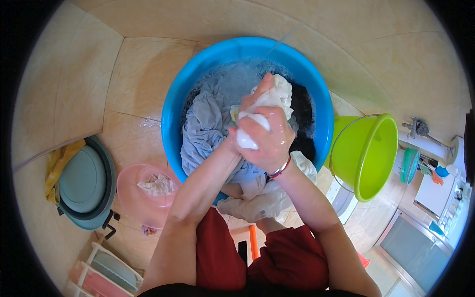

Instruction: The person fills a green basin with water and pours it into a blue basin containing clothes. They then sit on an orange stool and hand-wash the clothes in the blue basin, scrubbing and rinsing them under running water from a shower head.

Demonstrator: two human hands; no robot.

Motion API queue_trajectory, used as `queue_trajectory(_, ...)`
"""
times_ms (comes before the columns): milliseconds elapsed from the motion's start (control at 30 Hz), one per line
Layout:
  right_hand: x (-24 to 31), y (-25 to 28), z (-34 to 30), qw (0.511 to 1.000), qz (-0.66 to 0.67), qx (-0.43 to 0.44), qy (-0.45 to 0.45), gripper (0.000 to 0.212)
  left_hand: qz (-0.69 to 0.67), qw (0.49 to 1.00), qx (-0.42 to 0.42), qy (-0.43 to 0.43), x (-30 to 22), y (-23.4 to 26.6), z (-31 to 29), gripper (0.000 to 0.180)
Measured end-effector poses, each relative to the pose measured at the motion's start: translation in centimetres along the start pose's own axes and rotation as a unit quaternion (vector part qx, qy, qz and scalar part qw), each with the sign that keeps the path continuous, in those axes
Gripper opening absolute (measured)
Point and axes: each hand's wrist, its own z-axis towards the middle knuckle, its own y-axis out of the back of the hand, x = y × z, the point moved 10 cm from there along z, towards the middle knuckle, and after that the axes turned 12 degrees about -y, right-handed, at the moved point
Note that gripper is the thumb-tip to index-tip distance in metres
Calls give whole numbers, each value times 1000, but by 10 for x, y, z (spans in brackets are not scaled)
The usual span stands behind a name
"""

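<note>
Above the wide blue tub [170, 133], my two hands are pressed together around a white cloth [281, 91], which bunches out past the fingers. My right hand [271, 136], with a red band at the wrist, lies on top with its fingers curled. Smooth white stuff shows between those fingers; whether it is lather or soap I cannot tell. My left hand [247, 102] is closed on the cloth from below and partly hidden. Grey-blue clothing [205, 119] and dark fabric [303, 106] lie in the sudsy water. A whitish garment [262, 203] drapes over the tub's near rim.
A lime-green bucket [346, 148] stands right of the tub. To the left, a pink basin [133, 190] holds a crumpled white cloth [157, 184]. Grey-green basins [84, 180] with a yellow cloth [64, 163] lean against the wall. A wall tap [415, 127] is at far right.
</note>
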Motion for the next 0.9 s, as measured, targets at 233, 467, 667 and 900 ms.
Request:
queue_trajectory(233, -43, 3, 6, 988, 141, 8, -68, 13, 609, 734, -135, -269, -56, 0, -27, 22)
queue_trajectory(467, -181, -5, -32, 934, 151, 2, -325, 13, 561, 712, -328, -265, -43, 29, -43, 21)
queue_trajectory(667, -262, 31, -93, 879, 79, -43, -468, 31, 704, 678, -60, -204, -9, -41, -21, 51)
queue_trajectory(900, -262, 77, -131, 806, -54, 86, -582, 46, 977, 186, -73, -77, -49, -17, -50, 102)
